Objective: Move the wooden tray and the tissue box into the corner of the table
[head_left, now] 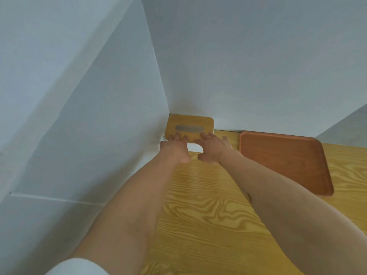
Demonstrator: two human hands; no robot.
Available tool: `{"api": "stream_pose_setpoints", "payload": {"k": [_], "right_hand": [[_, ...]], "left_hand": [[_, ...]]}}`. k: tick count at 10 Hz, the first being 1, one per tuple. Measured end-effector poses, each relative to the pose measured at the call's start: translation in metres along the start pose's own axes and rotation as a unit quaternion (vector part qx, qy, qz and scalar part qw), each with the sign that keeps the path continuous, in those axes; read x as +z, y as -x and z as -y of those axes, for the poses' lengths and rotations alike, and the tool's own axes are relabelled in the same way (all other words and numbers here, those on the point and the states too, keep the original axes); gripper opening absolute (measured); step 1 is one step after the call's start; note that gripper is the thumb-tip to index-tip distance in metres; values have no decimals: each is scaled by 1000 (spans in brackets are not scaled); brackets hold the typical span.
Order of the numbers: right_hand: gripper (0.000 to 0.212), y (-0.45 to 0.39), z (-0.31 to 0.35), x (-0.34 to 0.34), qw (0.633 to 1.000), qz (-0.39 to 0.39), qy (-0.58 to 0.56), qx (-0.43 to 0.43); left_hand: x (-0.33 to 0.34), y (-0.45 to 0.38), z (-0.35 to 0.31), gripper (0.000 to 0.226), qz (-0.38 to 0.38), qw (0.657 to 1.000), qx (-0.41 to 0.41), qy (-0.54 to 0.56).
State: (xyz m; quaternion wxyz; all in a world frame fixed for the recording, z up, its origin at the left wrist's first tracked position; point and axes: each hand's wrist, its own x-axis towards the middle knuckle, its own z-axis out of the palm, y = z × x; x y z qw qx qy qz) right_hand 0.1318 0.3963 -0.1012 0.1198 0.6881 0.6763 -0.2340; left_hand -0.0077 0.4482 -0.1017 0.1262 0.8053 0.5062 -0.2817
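Note:
The tissue box (190, 124), white with a light wooden lid and a grey slot, stands in the far corner where the two walls meet. My left hand (175, 148) grips its near left side, fingers on the lid and thumb on the white front. My right hand (211, 148) grips its near right side the same way. The wooden tray (284, 161), reddish brown and empty, lies flat on the table to the right of the box, against the back wall, with a small gap between them.
The yellow wood-grain table (208, 215) runs toward me from the corner. White walls (99, 135) close it in on the left and behind. A white sleeve shows at the bottom left.

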Motion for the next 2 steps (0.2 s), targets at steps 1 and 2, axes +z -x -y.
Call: {"api": "stream_pose_setpoints", "payload": {"k": [1,2], "right_hand": [[59,11,4,-4,999,-51,-2,-5],[47,39,5,3,994,-106,-23,15]], "left_hand": [[-4,9,-1,75,-51,998,6,25],[1,34,-1,62,-114,987,11,114]]}}
